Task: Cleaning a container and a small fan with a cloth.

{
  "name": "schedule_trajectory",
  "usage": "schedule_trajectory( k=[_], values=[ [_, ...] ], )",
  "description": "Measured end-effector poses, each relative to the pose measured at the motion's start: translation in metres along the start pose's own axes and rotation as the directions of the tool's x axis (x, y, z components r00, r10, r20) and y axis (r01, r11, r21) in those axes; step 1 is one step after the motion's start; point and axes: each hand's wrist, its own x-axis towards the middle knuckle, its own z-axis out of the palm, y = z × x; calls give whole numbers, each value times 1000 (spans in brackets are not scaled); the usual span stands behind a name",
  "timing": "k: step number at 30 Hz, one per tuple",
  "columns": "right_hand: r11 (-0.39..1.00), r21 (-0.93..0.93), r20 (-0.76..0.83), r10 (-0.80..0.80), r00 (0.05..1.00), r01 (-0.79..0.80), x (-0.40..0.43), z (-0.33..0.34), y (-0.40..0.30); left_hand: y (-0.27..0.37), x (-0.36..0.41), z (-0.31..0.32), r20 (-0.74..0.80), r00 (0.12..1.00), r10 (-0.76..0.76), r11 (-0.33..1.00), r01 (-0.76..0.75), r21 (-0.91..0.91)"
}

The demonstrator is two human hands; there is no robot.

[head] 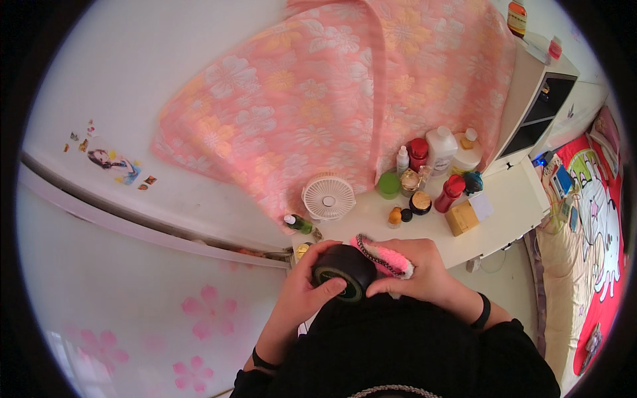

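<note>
My left hand (311, 286) grips a round black jar (351, 266) with its thumb on the printed end, which is turned towards me. In my right hand (423, 263) is a bunched pink-and-white fluffy cloth (390, 258) with a dark patterned edging. The cloth lies against the jar's right side, and part of it is hidden in my palm. Both hands are close in front of my body, over the near edge of a white dressing table (361, 219).
On the table stand a white fan (328, 196), a green bottle (300, 224), a green-lidded jar (388, 185), a red bottle (449, 193), white bottles (442, 149) and a small cardboard box (462, 219). A pink floral quilted cloth (298, 99) hangs behind. A bed (562, 293) is at right.
</note>
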Motion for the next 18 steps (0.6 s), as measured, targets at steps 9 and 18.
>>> schedule_trajectory(
  k=[9, 18],
  values=[
    [889, -240, -57, -415, 908, 391, 8, 4, -7, -2, -3, 9, 113, 967, -228, 801, 252, -543],
    [920, 221, 115, -353, 929, 322, 15, 5, -5, 0, 0, 5, 382, 924, 5, 999, 14, -46]
  ],
)
